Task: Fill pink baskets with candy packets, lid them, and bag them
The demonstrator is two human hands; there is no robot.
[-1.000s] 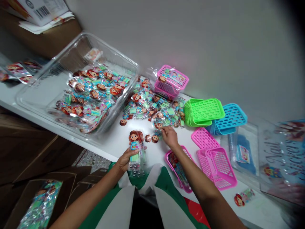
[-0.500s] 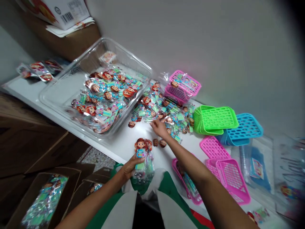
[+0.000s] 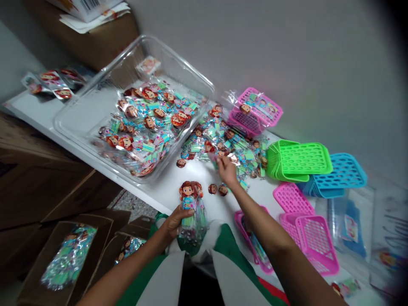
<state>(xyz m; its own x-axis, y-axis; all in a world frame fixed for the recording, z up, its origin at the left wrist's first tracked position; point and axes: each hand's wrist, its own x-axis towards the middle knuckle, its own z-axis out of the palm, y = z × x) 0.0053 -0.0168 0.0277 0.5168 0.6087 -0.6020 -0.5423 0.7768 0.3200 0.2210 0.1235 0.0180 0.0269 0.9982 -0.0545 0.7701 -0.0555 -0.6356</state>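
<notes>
My left hand (image 3: 177,219) is closed around a bunch of small clear packets (image 3: 188,202) printed with a cartoon girl, held upright at the table's near edge. Pale green and blue pieces show through the plastic. Over the pile, my right hand (image 3: 227,171) is closed in a pinch on a single packet (image 3: 210,148) with a red-haired figure at its top. Beneath and behind it spreads a heap of similar packets (image 3: 247,148). Two brown-haired heads of cut-out figures (image 3: 218,189) lie just left of my right wrist.
A big clear plastic tray (image 3: 178,59) of packets stands on the left. Right of the heap are a pink basket (image 3: 277,112), stacked green baskets (image 3: 299,159), blue baskets (image 3: 341,170) and pink baskets (image 3: 318,242). Cardboard boxes (image 3: 28,170) stand lower left; an open one (image 3: 105,229) holds packets.
My right hand has shifted right and now pinches a single packet from the heap. My left hand keeps its bunch in nearly the same place. The view has shifted slightly.
</notes>
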